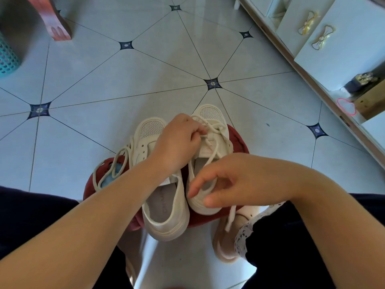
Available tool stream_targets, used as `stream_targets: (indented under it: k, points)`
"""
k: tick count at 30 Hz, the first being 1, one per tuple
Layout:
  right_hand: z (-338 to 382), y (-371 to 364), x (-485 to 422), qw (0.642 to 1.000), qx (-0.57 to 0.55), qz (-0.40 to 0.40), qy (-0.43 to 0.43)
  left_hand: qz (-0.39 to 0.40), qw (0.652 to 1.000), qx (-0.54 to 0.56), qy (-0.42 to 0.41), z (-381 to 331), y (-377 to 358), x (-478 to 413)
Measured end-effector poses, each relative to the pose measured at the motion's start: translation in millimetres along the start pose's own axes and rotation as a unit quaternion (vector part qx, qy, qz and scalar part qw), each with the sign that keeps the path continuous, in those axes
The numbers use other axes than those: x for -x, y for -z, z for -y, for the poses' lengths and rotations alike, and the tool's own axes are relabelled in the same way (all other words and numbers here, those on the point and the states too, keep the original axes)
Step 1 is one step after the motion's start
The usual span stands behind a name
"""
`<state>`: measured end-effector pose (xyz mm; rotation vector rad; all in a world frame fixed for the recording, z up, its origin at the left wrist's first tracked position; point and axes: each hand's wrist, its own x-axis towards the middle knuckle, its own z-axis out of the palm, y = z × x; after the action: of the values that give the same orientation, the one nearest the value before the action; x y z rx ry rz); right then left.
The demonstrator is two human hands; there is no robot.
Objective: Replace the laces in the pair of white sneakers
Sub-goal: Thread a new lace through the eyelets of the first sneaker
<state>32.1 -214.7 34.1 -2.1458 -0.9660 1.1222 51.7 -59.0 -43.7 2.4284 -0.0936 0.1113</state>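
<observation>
Two white sneakers stand side by side on a round red stool [239,142], toes pointing away from me. The left sneaker [166,209] has bare eyelets, and a loose cream lace [112,170] lies coiled beside it on the stool's left edge. The right sneaker [210,130] still carries a lace [216,130] through its upper eyelets. My left hand [179,140] reaches across and pinches that lace at the tongue. My right hand [227,182] hovers over the right sneaker's heel with loosely curled fingers; a lace end [230,217] hangs down below it, whether the hand holds it is unclear.
The stool stands on a pale tiled floor [145,69]. A white cabinet [333,49] with bow handles runs along the right. A teal basket [8,57] and a reddish wooden leg [56,24] are at the upper left. My dark trousers and a beige shoe [227,243] are below.
</observation>
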Motion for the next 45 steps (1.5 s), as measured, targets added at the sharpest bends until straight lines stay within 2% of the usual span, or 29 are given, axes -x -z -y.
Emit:
stream_targets:
  k: [5,8,13,18,22,28,32,37,40,45]
  points:
    - [-5,20,10,0.995,-0.035,-0.087,-0.026,0.070,0.994,-0.080,-0.003,-2,6,-7]
    - [-14,26,6,0.983,0.011,-0.168,-0.077,0.106,0.987,-0.125,-0.004,-6,9,-13]
    - [-26,31,-5,0.943,0.066,-0.282,-0.162,0.096,0.973,-0.204,-0.040,-14,14,-20]
    - [-32,30,-15,0.930,0.093,-0.309,-0.176,0.130,0.926,-0.345,-0.082,-24,17,-27]
    - [-33,30,-17,0.933,0.066,-0.311,-0.169,0.169,0.897,-0.397,-0.093,-29,17,-31]
    - [-35,27,-18,0.940,0.036,-0.300,-0.160,0.220,0.910,-0.343,-0.069,-23,20,-34]
    - [-37,26,-20,0.937,0.065,-0.301,-0.165,0.232,0.938,-0.255,-0.044,-13,16,-38]
    - [-38,20,-34,0.919,0.113,-0.344,-0.159,0.220,0.967,-0.128,-0.025,-4,11,-40]
    - [-42,15,-49,0.912,0.114,-0.361,-0.161,0.214,0.968,-0.124,-0.039,-1,14,-40]
    - [-50,14,-58,0.907,0.111,-0.369,-0.172,0.215,0.949,-0.210,-0.098,-4,17,-39]
